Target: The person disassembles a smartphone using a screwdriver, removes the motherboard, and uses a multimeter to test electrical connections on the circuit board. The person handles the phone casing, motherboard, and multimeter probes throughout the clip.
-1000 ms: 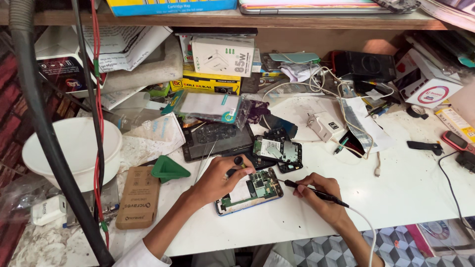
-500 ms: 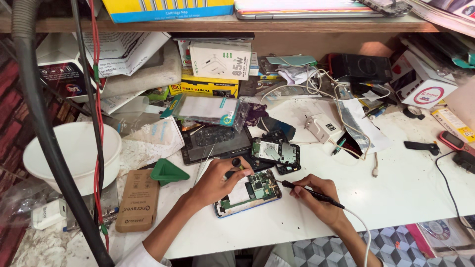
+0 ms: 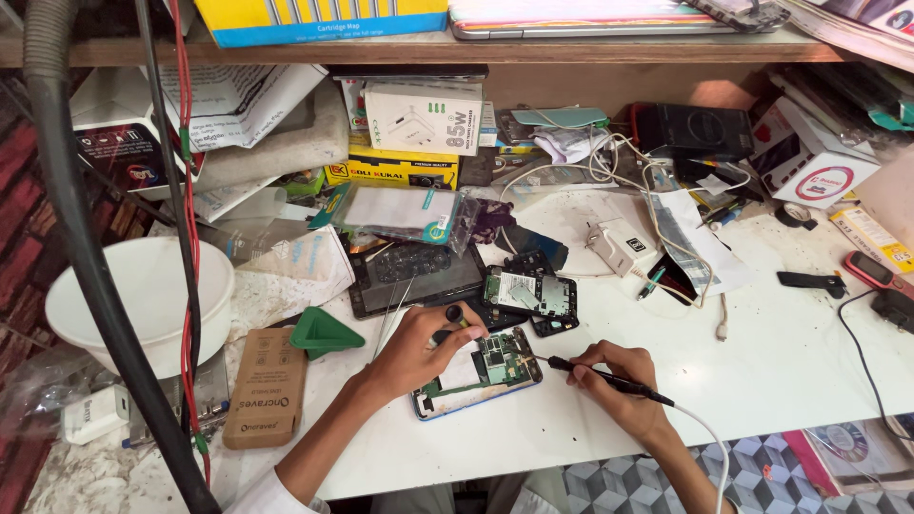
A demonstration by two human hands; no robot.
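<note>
meanwhile left hand (image 3: 419, 345) steadies opened phone (image 3: 479, 372); white bowl (image 3: 143, 295) sits aside.

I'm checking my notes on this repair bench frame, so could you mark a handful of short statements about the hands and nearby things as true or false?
1. The right hand holds a thin black pen-shaped tool with a white cord. True.
2. The left hand rests on the opened blue-edged phone with bare circuit board. True.
3. The white round plastic bowl sits right of the phone. False: it is far left.
4. The green triangular plastic pick is in the right hand. False: it lies on the white table.
</note>
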